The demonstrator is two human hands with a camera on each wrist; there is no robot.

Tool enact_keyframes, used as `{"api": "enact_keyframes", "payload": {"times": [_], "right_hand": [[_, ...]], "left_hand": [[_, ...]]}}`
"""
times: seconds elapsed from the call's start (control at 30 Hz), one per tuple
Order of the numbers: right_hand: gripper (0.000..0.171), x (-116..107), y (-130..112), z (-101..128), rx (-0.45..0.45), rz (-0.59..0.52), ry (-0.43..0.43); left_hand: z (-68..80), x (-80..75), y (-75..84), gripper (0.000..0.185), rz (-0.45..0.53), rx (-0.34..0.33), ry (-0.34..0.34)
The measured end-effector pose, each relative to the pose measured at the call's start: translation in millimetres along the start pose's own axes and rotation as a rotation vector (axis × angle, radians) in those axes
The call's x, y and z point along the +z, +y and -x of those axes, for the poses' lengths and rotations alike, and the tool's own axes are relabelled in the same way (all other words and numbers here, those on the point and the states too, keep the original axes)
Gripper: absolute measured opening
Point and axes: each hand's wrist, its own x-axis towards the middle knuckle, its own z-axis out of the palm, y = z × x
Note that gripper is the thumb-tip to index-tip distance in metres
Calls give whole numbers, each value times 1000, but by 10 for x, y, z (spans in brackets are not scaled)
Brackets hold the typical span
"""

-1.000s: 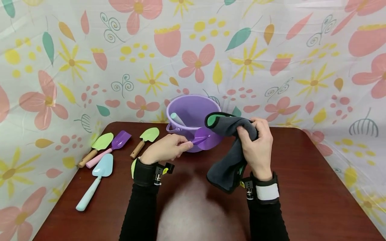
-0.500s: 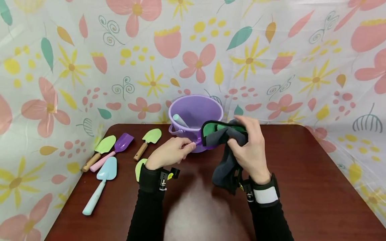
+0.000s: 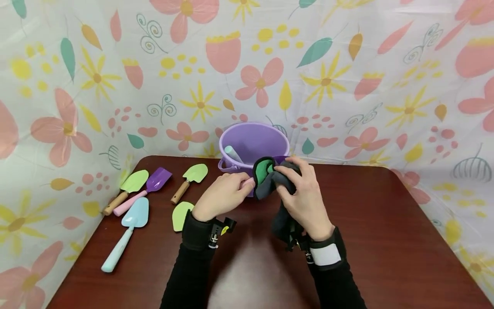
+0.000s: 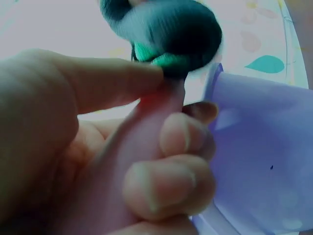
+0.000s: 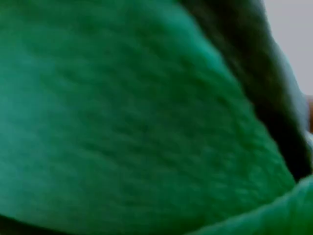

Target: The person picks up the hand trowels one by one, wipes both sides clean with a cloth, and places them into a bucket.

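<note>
**Toy trowel under the cloth, in front of the purple bucket**

Item 1. My left hand (image 3: 225, 194): fingers curled round the pale pink handle (image 4: 142, 147) of a purple toy trowel, thumb laid along the top. The blade is wrapped out of sight, so only the handle shows, just in front of the bucket and above the table.

Item 2. My right hand (image 3: 305, 195): fingers bunched around a grey cloth (image 3: 279, 206) with a green inner face and black edging, pressing it over the trowel's blade end. The rest of the cloth hangs down toward my wrist. The right wrist view is filled with green cloth, blurred.

Item 3. Purple bucket (image 3: 254, 141): upright at the table's far edge, just behind both hands, a pale blue handle (image 3: 233, 153) leaning inside it.

Item 4. Dark wooden table (image 3: 386, 240), left part: two green trowels with wooden handles (image 3: 133, 182) (image 3: 193, 175), a purple trowel with a pink handle (image 3: 154, 182), a pale blue trowel (image 3: 129, 225), and a green blade (image 3: 179, 216) partly hidden by my left wrist.

Item 5. Floral sheet (image 3: 347, 77) behind and at both sides.

No brand, label or writing can be read on any item.
</note>
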Motion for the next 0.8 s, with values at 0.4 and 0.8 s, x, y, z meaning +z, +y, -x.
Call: {"api": "enact_keyframes", "payload": {"times": [0.4, 0.8], "right_hand": [[27, 140, -15, 47, 42, 89, 26], [22, 136, 147, 66, 83, 98, 122]], "left_hand": [[-4, 70, 116, 35, 7, 9, -16], [27, 36, 109, 38, -15, 11, -34]]}}
